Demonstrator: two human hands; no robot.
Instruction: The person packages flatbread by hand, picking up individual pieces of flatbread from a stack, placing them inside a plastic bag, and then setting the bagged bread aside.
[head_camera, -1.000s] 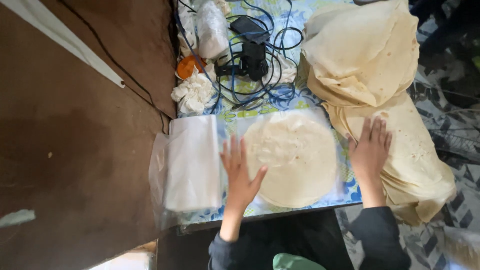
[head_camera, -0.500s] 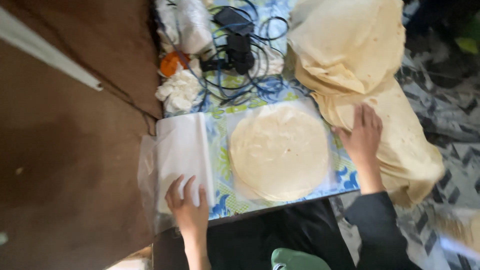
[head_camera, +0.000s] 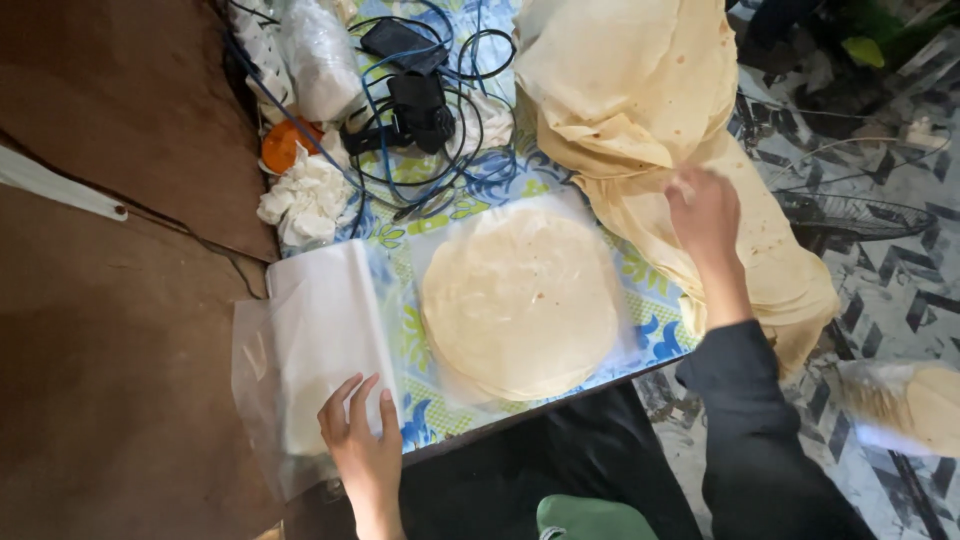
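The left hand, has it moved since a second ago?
Yes. The left hand left the round flatbread stack it was resting against and now lies on the pile of clear plastic bags at the table's near edge.

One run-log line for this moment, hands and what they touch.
left hand: flat on plastic bags | right hand: on big flatbread pile | centre: round flatbread stack on clear plastic

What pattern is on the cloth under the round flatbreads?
The cloth has blue and green flowers on white, seen in the head view.
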